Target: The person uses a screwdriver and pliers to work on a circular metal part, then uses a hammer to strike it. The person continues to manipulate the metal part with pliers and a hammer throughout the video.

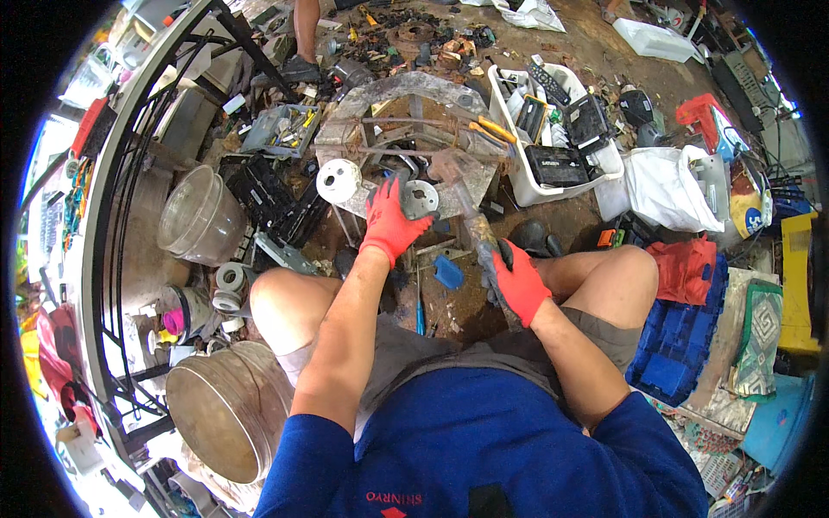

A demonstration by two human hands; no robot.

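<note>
My left hand (394, 226), in a red glove with dark fingertips, grips a pale round part with holes (420, 198) at the near edge of a low, worn work stand (414, 86). My right hand (520, 285), gloved the same way, is wrapped round the handle of a hammer (471, 207). The rusty hammer head points away from me, over the stand, just right of the round part. A white round piece with holes (338, 181) sits left of my left hand, apart from it. My left fingers hide some of the gripped part.
A white bin (521, 192) of electronic parts, with orange-handled pliers (492, 131) at its edge, stands right of the stand. Left are a clear bucket (202, 217) and a grey parts tray (281, 129). A screwdriver (420, 306) lies between my legs. Another person's leg (306, 34) shows far left.
</note>
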